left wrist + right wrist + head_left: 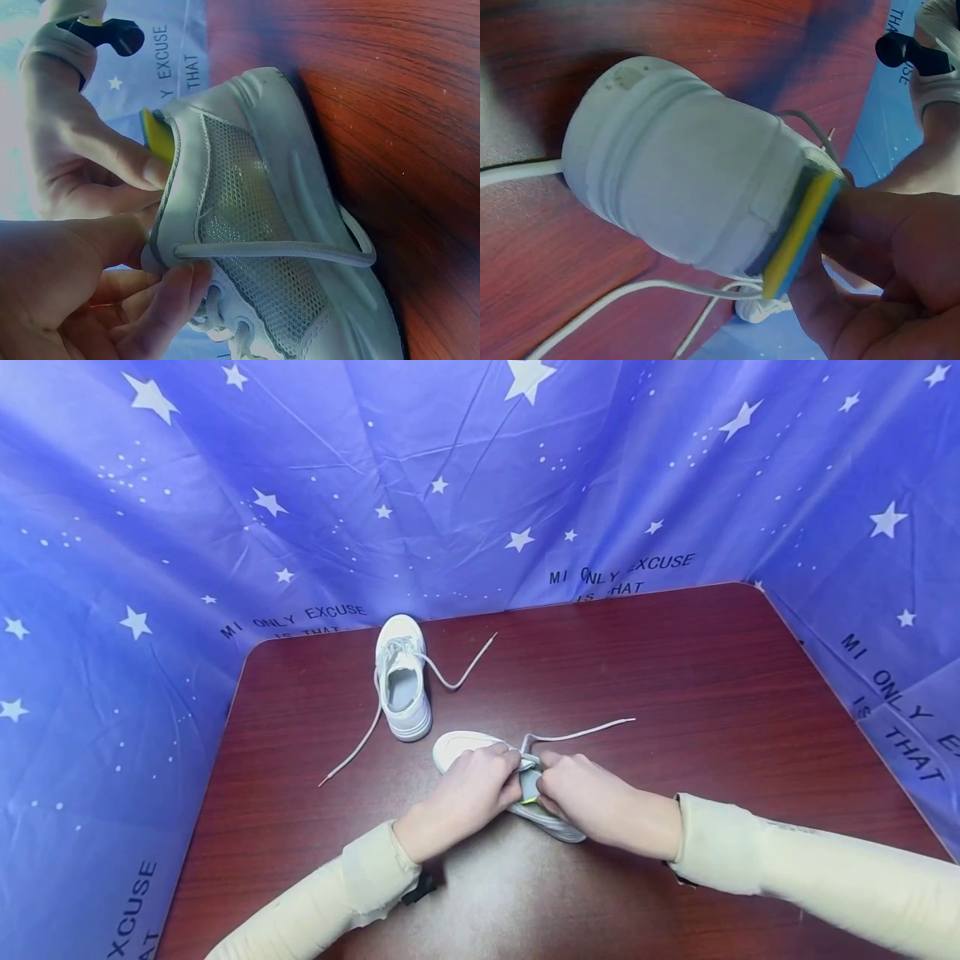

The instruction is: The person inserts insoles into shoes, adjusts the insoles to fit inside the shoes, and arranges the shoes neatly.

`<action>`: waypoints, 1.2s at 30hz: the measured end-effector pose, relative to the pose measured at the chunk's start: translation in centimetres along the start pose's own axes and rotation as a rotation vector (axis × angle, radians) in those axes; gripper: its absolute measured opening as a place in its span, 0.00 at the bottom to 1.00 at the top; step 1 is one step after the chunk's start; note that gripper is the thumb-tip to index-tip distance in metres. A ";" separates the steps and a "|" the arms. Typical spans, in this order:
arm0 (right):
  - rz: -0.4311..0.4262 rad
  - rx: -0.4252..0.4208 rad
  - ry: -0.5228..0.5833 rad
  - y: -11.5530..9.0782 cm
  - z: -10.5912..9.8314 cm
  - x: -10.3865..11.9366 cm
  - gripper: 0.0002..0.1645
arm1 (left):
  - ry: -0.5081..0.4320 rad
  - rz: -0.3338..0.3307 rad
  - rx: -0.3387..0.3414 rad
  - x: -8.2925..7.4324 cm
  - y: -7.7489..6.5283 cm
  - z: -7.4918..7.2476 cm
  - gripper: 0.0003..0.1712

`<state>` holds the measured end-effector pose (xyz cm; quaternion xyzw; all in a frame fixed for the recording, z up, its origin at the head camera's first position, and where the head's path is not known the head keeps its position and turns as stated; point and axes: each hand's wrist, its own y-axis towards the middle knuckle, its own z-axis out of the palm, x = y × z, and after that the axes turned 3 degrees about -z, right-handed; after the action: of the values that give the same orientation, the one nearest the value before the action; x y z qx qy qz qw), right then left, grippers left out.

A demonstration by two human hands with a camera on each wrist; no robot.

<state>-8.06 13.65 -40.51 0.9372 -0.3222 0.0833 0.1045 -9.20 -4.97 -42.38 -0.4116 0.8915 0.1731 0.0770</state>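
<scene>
A white sneaker (459,745) with mesh sides lies with its toe to the left, between both hands. At its top edge beside the eyelets, my left hand (474,789) pinches the upper, thumb on one side and fingers on the other, as the left wrist view shows. A yellow and blue-grey insole (795,236) sticks up out of the heel opening. My right hand (600,797) grips this insole, with its thumb and fingers around the raised end. One loose lace (277,249) crosses the sneaker's side. The inside of the toe is hidden.
A second white sneaker (411,722) stands behind and to the left, its untied laces (360,747) spread to both sides. Another lace end (585,729) runs right from the near sneaker. A starry blue curtain (450,527) encloses the dark red table (720,693).
</scene>
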 end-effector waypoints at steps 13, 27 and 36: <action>0.038 0.017 -0.065 0.3 1.3 0.1 0.14 | -0.006 0.019 0.017 0.3 -0.1 0.0 0.08; 0.104 0.069 -0.129 0.6 2.3 0.2 0.11 | -0.003 -0.024 0.045 0.3 0.3 -0.2 0.09; 0.156 0.093 -0.079 0.6 2.4 0.0 0.13 | 0.016 -0.024 0.047 0.2 0.6 -0.5 0.08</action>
<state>-8.20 12.57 -42.75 0.9157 -0.3938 0.0689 0.0415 -9.78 -4.98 -41.88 -0.4215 0.8909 0.1481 0.0816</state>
